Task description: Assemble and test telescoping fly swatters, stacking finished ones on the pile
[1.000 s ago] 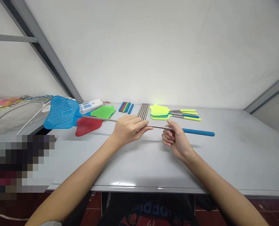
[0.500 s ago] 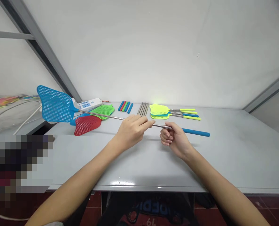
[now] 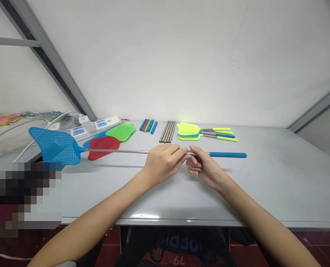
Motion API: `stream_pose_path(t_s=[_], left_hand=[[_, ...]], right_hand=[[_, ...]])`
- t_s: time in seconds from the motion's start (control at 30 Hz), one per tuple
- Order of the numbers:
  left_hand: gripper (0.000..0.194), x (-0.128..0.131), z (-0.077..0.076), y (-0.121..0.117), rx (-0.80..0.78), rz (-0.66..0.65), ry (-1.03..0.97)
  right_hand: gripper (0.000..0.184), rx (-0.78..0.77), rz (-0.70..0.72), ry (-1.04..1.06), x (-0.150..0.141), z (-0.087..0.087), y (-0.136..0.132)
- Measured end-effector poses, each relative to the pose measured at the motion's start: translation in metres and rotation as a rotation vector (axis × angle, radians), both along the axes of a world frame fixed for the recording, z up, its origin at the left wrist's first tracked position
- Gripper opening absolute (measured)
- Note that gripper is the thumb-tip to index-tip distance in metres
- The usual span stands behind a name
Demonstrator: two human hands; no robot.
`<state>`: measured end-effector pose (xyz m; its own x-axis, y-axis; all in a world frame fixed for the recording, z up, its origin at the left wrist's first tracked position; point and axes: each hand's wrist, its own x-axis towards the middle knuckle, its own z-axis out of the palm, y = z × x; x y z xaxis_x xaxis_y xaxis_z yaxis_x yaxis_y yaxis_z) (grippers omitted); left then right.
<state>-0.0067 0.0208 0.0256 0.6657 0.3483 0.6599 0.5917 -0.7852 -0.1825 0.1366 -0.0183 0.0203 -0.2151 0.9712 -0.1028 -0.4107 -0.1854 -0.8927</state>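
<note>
A blue fly swatter [image 3: 59, 146] with a long metal rod and a blue grip is held level above the table. My left hand [image 3: 165, 161] is closed round the middle of its rod. Just to the right, my right hand [image 3: 205, 167] pinches the rod beside the blue grip, fingers curled; the two hands nearly touch. Beyond them lie several bare metal rods [image 3: 167, 132] side by side. Farther right is a stack of finished-looking swatters with yellow heads [image 3: 188, 129]. Loose red [image 3: 104, 147] and green [image 3: 121, 131] swatter heads rest at the left over a blue one.
Several coloured grips [image 3: 148, 125] lie in a row near the back wall. A white power strip [image 3: 98, 125] with plugs and cables stands at the back left. The grey table [image 3: 279, 181] ends at a front edge before me. Metal frame bars rise at both sides.
My left hand has slid right along the rod to beside my right hand. The swatter's head rose, then dropped, and moved left, showing more rod. My right hand shifted slightly left.
</note>
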Motion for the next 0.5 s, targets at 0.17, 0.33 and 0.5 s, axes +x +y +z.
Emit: stream_pose_path(t_s=[0.17,0.33,0.5], left_hand=[[0.024,0.0003,0.0005,-0.0005,0.016,-0.007,-0.003],[0.024,0.0009,-0.0001,-0.0007,-0.003,0.026,0.027],[0.026,0.0009,-0.0019,0.0004,-0.054,0.045,0.055]], right_hand=[[0.033,0.035,0.055,-0.022,-0.0013,0.0023,-0.0026],[0.035,-0.006,0.083,-0.005,0.0,0.0017,-0.0023],[0.04,-0.024,0.149,-0.039,0.0012,0.0,-0.0018]])
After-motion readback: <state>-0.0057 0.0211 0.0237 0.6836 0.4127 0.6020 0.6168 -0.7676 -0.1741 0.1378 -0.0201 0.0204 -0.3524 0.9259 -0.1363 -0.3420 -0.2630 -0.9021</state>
